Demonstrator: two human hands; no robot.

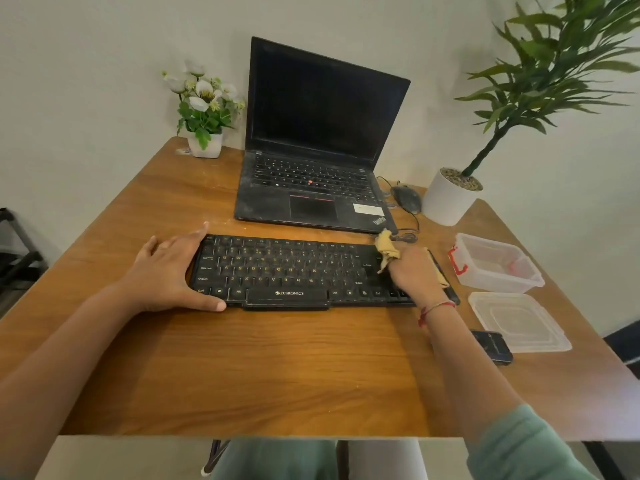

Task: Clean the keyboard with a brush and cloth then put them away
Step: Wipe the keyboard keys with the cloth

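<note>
Keyboard lies flat mid-table, long side facing the person, space bar on the near edge.

Left hand is on the keyboard's left end. It's spread wide, with the thumb on the near-left corner and the fingers reaching along the far-left corner. Fingers are straight and hold nothing, just braced against the case.

Right hand is on the keyboard's right end, back of the hand up, gripping the cloth. The tan cloth is bunched: one wad sticks out on the thumb side over the right-hand keys, and another bit shows past the hand's outer edge at the keyboard's right end. The cloth touches the keys there. Fingertips are hidden under the hand, so I can't tell exactly how they curl.

Right of the keyboard, apart from it: a clear tub with a red latch. Its lid lies flat, nearer than the tub. A small dark item touches the lid's near-left side. Can't tell if it's the brush.

Behind the keyboard: open laptop, screen dark. Behind and to the right: mouse, cable trailing toward the keyboard's far-right corner, then a white plant pot. Behind and to the left: flower pot.
</note>
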